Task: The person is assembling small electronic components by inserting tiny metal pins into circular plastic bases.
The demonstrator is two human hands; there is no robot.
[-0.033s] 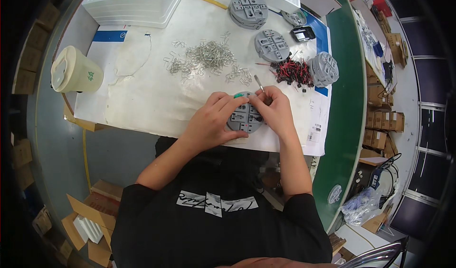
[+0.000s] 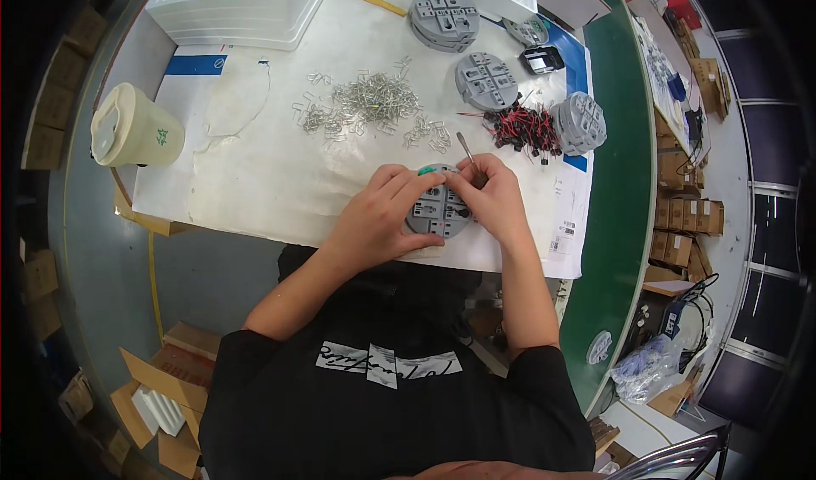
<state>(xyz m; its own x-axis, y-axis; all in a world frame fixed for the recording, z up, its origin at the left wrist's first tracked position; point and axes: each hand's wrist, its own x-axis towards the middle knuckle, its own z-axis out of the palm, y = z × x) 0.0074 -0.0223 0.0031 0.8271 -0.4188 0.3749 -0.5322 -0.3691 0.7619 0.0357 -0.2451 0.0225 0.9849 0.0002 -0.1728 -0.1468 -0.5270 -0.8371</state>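
Observation:
At the near edge of the table, my left hand [image 2: 378, 212] is wrapped round the left side of a round grey plastic disc [image 2: 440, 216] with divided compartments and small fittings. Its thumb lies on the near rim and its fingers reach over the far side, next to a small green piece [image 2: 426, 171]. In my right hand [image 2: 495, 195] is a screwdriver [image 2: 465, 147], its metal shaft pointing away from the disc. My right thumb and fingertips press at the disc's far right rim. What lies under the fingertips is hidden.
Beyond my hands lies a heap of bent metal clips [image 2: 374, 99]. Red and black wired parts [image 2: 525, 131] sit right, by more grey discs [image 2: 486, 82], [image 2: 580, 124]. A yellow knife [image 2: 374, 2], white foam trays [image 2: 246, 21] and a cream bucket [image 2: 140, 127] stand farther off.

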